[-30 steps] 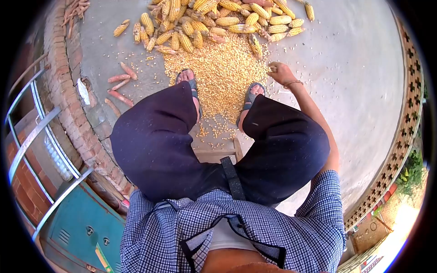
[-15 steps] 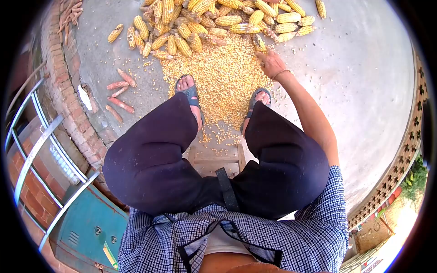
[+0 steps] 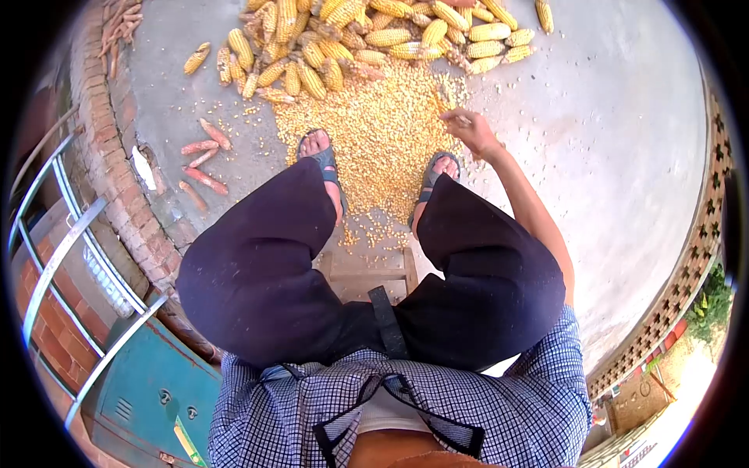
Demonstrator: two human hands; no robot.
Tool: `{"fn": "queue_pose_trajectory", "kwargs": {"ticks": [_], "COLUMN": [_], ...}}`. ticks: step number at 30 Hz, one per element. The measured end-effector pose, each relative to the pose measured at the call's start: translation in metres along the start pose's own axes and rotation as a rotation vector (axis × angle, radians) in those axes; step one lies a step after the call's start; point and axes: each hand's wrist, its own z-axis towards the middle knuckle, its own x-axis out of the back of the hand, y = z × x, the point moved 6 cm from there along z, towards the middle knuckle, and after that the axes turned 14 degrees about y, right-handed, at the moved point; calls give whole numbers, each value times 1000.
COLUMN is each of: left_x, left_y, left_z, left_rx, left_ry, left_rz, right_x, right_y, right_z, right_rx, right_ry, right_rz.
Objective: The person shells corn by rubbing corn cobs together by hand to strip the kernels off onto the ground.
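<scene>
By the loose corn kernels point(image 3: 367, 136), the right hand point(image 3: 474, 134) is partly curled.

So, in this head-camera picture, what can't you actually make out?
In the head view:
Left hand: out of sight; what hides it is unclear.
Right hand: its grip is blurred, so whether it holds anything is unclear.
Corn cobs: pile cut off by the top edge.
Wooden frame: partly hidden by the dark trousers.

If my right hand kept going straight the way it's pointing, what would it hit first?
Your right hand points forward and to your left, so probably the loose corn kernels first, though its height above them is unclear.
</scene>
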Motion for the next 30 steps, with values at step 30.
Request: {"fn": "queue_pose_trajectory", "kwargs": {"ticks": [30], "left_x": [529], "left_y": [-23], "left_z": [341], "left_rx": [423], "left_ry": [-352], "left_rz": [-2328], "right_x": [60], "right_y": [-369], "right_z": [-149], "right_rx": [110], "right_ry": [289], "right_rz": [843]}}
